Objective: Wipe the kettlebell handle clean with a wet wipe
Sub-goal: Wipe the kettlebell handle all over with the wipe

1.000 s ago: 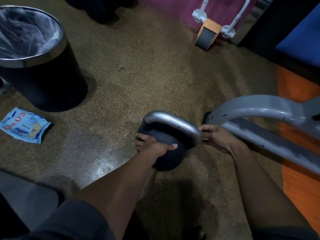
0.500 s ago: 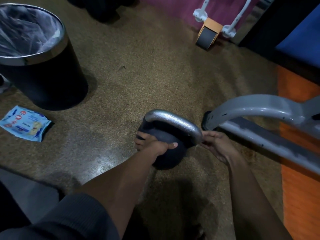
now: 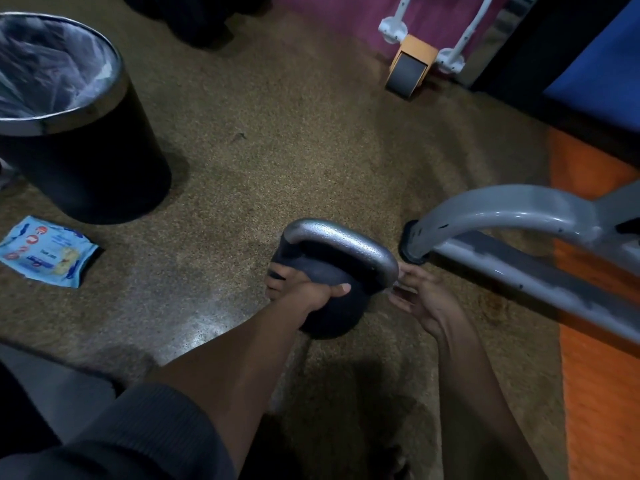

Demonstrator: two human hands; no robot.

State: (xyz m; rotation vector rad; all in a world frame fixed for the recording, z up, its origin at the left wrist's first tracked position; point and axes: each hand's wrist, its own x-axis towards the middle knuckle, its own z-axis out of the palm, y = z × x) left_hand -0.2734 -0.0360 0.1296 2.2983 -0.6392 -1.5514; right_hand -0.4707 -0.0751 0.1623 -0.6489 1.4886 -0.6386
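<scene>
A dark kettlebell (image 3: pixel 329 317) with a silver-grey handle (image 3: pixel 341 239) stands on the speckled floor in the middle of the head view. My left hand (image 3: pixel 304 289) grips its round body from the near left, thumb across the front. My right hand (image 3: pixel 424 301) is at the right foot of the handle, fingers pointing at it. Thumb and fingers pinch a thin pale strip, which looks like the wet wipe (image 3: pixel 403 289); most of it is hidden. A blue wet wipe pack (image 3: pixel 46 252) lies flat on the floor at the left.
A black bin (image 3: pixel 79 147) with a clear liner stands at the back left. A grey metal machine frame (image 3: pixel 519 244) with its foot on the floor runs just right of the kettlebell. An orange wheeled roller (image 3: pixel 410 65) sits at the far wall. Orange flooring borders the right.
My right hand has slid down from the handle's right end toward its foot and turned palm-up. My left hand and the kettlebell have stayed in place.
</scene>
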